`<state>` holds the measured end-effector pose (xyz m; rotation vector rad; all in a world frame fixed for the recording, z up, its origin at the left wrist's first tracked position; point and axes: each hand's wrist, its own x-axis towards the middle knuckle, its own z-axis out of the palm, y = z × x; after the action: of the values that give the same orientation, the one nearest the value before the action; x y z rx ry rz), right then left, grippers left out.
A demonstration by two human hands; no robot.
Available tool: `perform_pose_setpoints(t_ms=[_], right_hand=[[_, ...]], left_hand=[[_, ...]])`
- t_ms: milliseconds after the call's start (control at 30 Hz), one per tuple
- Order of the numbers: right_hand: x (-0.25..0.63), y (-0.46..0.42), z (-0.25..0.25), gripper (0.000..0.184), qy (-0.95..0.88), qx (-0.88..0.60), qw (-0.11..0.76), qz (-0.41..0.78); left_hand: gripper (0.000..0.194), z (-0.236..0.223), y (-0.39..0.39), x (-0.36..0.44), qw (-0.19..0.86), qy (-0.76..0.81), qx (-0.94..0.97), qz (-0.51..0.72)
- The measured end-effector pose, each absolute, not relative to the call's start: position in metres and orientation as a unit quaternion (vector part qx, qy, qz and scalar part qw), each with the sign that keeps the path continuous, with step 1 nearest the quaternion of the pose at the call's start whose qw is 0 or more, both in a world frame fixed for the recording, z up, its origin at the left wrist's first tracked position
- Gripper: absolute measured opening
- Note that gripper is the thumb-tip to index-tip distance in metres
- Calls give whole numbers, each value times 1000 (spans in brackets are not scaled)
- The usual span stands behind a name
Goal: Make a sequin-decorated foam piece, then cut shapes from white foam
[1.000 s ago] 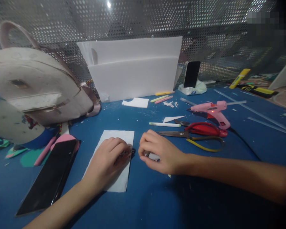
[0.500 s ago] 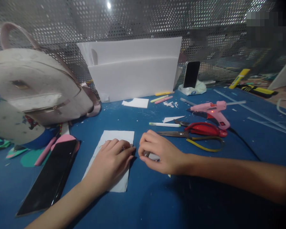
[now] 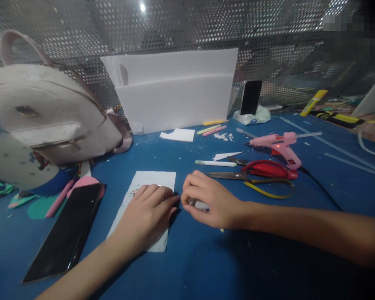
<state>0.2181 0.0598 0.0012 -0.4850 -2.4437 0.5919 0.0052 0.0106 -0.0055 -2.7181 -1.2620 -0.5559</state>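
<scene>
My left hand rests over a white sheet of paper, its fingers curled and bunched toward the sheet's right edge. Whatever is in that grip is hidden. Small dark bits lie on the paper beside the knuckles. Close by on the right, my right hand is closed round a small whitish object that shows only between thumb and fingers; its kind is unclear. A narrow gap separates the two hands. Scissors with red and yellow handles lie just beyond the right hand, near a white pen.
A pink glue gun with a lit red light lies at right, its cord trailing. A black phone lies at left before a pale backpack. White boards and another phone stand at the back. Markers and scraps lie between.
My left hand has shifted slightly right and down, uncovering more dark bits on the paper. My right hand stays in place.
</scene>
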Motion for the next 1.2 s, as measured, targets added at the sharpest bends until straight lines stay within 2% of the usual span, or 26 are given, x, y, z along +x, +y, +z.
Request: perform_pose_setpoints(t_ms=[400, 767, 1200], right_hand=[[218, 60, 0, 5, -914, -183, 285, 224], [218, 60, 0, 5, -915, -182, 286, 219], [218, 61, -1, 5, -917, -181, 283, 217]], left_hand=[[15, -7, 11, 1, 40, -417, -885, -203], [14, -11, 15, -2, -30, -406, -883, -233], [12, -8, 15, 0, -33, -428, -870, -243]])
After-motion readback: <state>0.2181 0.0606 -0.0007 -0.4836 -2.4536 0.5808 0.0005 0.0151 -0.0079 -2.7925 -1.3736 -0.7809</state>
